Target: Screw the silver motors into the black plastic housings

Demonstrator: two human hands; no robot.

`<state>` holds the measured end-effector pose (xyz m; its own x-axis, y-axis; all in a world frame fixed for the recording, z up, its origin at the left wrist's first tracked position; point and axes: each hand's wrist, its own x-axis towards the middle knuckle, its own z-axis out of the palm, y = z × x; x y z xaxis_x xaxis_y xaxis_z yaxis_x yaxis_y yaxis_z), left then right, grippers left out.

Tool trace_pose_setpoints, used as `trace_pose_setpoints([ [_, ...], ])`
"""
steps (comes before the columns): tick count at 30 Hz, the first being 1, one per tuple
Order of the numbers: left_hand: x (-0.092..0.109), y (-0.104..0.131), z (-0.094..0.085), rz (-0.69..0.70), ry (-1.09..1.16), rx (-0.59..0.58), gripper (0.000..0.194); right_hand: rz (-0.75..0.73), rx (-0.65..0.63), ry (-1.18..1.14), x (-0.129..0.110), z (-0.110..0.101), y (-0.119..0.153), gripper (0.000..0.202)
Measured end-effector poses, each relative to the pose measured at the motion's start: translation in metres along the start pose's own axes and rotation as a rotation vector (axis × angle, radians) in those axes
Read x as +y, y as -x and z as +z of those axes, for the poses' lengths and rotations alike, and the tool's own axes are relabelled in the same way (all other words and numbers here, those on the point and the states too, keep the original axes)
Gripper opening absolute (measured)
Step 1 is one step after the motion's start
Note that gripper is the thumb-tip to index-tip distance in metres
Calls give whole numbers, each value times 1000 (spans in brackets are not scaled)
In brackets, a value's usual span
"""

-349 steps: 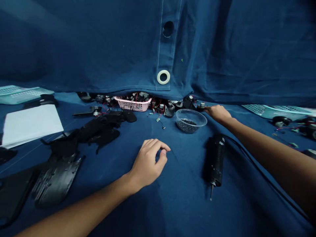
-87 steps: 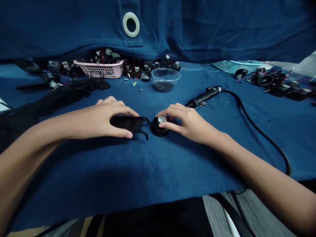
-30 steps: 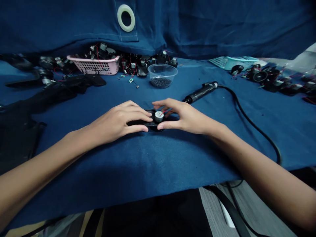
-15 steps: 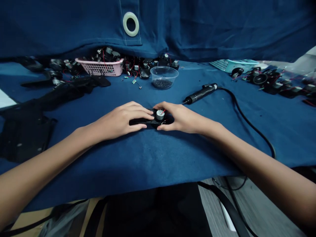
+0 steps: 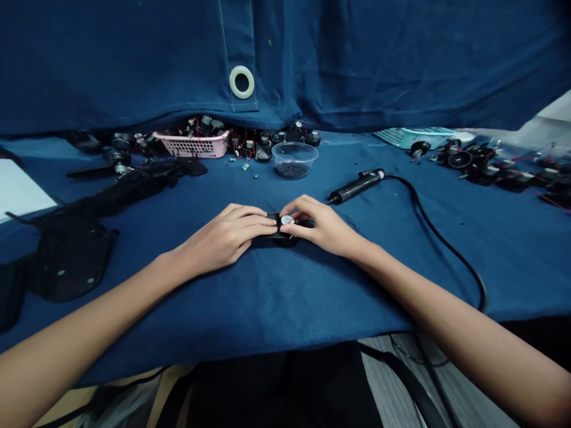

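My left hand (image 5: pixel 227 235) lies over the left end of a black plastic housing (image 5: pixel 285 241), its fingers closed down on it against the blue cloth. A small round motor (image 5: pixel 288 220) with a white top and a red wire sits at the housing's right end. My right hand (image 5: pixel 321 226) is closed around that motor, thumb in front and fingers behind. Both hands' fingertips almost meet there. Much of the housing is hidden under my left fingers. To the right of the hands rests a black electric screwdriver (image 5: pixel 357 186), its bit pointing toward them.
Beyond the hands stands a clear plastic bowl (image 5: pixel 295 156) of small dark screws. A pink basket (image 5: pixel 196 145) holds motor assemblies, with more around it. A turquoise basket (image 5: pixel 408 138) and black assemblies (image 5: pixel 468 157) lie at right. Black fabric gear (image 5: pixel 74 255) lies left. A cable (image 5: pixel 428 220) curves off the table.
My right thumb and fingers have moved inward from the housing's right end and closed on the motor. My left thumb has drawn in under the hand. The head view has tilted up slightly.
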<state>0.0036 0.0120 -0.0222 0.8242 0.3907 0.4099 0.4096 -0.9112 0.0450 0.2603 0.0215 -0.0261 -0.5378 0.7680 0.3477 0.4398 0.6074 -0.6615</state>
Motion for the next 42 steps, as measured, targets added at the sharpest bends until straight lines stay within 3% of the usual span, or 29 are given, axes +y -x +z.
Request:
trace_pose_setpoints([
  [5,-2,-1,-3,-8,1,-46,47,-62,6,149,-4,0,-4,18],
  [14,-5,0,-8,-10,21,-74,45,-82,-10,170,-3,-3,-4,19],
  [22,-6,1,-3,-33,30,-30,46,-82,-9,164,-2,-1,-3,18],
  [30,-4,0,-1,-47,33,-13,46,-85,-89,145,-4,-2,0,56],
  [34,-5,1,-2,-44,14,-16,45,-102,-106,223,-6,-4,-4,56],
  [42,0,3,0,92,-145,9,41,-95,-101,213,-6,-4,-5,58],
])
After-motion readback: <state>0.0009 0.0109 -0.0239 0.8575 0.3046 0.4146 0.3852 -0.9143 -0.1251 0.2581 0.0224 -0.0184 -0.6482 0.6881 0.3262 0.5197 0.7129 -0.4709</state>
